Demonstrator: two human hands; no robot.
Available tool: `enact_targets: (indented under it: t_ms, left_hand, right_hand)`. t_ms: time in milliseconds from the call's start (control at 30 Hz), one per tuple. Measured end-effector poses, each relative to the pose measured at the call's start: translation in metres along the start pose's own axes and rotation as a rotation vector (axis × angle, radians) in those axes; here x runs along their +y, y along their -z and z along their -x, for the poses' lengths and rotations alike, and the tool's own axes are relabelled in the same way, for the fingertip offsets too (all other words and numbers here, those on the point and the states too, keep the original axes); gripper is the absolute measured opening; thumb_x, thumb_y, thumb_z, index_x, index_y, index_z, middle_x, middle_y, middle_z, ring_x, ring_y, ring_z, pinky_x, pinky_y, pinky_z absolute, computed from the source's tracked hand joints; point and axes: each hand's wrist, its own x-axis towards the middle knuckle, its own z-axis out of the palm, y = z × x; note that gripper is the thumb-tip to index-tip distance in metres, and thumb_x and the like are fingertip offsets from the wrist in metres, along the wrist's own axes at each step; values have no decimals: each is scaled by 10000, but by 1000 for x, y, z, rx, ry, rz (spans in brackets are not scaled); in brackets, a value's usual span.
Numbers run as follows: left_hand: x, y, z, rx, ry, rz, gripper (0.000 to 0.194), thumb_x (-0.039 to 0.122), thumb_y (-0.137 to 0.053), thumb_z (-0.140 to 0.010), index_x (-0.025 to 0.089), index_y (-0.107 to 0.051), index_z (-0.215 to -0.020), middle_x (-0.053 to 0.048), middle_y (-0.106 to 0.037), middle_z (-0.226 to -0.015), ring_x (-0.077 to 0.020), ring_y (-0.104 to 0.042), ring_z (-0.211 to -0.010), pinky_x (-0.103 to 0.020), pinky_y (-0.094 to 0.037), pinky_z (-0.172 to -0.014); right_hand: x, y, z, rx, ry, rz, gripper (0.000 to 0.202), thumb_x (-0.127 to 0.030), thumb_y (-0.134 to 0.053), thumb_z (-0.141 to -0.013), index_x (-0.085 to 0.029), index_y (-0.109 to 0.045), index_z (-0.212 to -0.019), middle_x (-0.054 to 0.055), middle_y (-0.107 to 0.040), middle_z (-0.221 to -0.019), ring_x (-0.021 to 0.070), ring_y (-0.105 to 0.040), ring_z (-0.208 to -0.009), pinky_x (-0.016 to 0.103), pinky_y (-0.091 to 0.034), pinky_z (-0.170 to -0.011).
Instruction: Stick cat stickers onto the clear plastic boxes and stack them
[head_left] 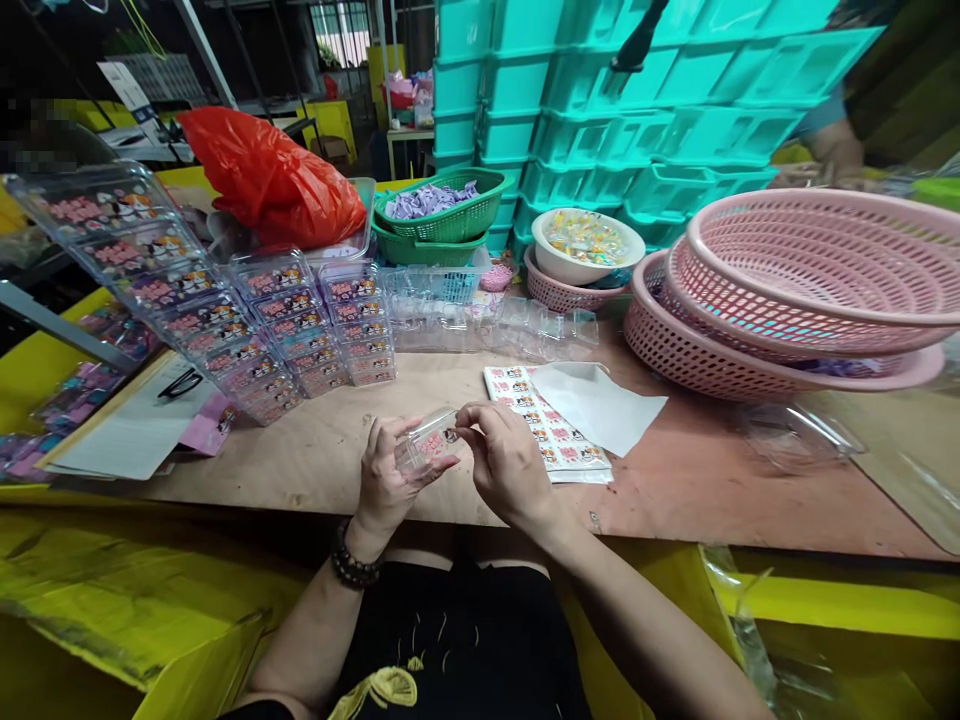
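Observation:
My left hand (388,462) grips a small clear plastic box (414,450) with pink lettering on its face, tilted above the front of the table. At the box's right end, the thumb and fingers of my right hand (506,460) pinch a small cat sticker (451,434), which touches or nearly touches the plastic; I cannot tell which. Just right of that hand lies a sheet of stickers (570,455) with pink lettering and cats, partly covered by a loose white backing paper (596,400).
Stacked decorated boxes (289,325) stand at the left, with bare clear boxes (442,325) behind my hands. Pink baskets (787,350) fill the right side. Green baskets (442,225), a white bowl (589,245), a red bag (277,180) and turquoise crates (600,130) are at the back.

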Motion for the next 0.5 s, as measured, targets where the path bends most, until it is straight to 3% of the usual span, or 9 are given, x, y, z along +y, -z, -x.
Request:
enact_targets:
  t_ms: [100,167,233,300,400,500]
  left_hand:
    - [-12,0,1,20,59,-78,563,606,-764,-744,199,-627,-1108,-83,-631,-999,-218,-691,-884,-344,-633,-737]
    - [-25,3,3,27,141,-108,563,655,-734,-744,192,-644,-1053,-85,-642,-967,-218,-695,-846,-344,-623,-727]
    - [-36,6,7,7,239,-69,580,680,-710,-753,186,-634,-1048,-88,-662,-957,-217,-700,-831,-336,-611,-726]
    - [-41,9,10,-25,313,18,618,702,-683,-762,182,-614,-1089,-98,-679,-986,-222,-702,-862,-328,-602,-743]
    - [-38,7,12,-60,381,232,690,778,-538,-811,185,-583,-1162,-109,-664,-1047,-206,-697,-817,-292,-599,-632]
    - [-30,3,11,-81,452,441,638,747,-437,-883,202,-554,-1191,-90,-644,-1048,-168,-674,-703,-270,-580,-520]
  right_hand:
    - [-12,23,-3,86,-14,14,155,-120,-443,-964,-223,-553,-927,54,-696,-818,204,-655,-724,328,-504,-669]
    - [-19,44,-8,184,-92,7,126,-145,-465,-971,-231,-557,-976,48,-707,-866,188,-671,-741,313,-521,-690]
    - [-24,61,-15,188,-170,-42,78,-188,-497,-965,-231,-562,-975,48,-708,-893,181,-683,-757,309,-530,-699]
    - [-24,69,-22,42,-252,-174,48,-230,-518,-953,-222,-560,-931,32,-692,-814,168,-675,-710,297,-524,-660]
    - [-20,61,-28,-206,-432,-476,145,-339,-572,-922,-206,-554,-868,0,-636,-681,137,-625,-594,264,-489,-550]
    - [-12,46,-31,-275,-615,-740,305,-476,-670,-834,-197,-547,-835,-14,-609,-652,108,-570,-517,225,-424,-439]
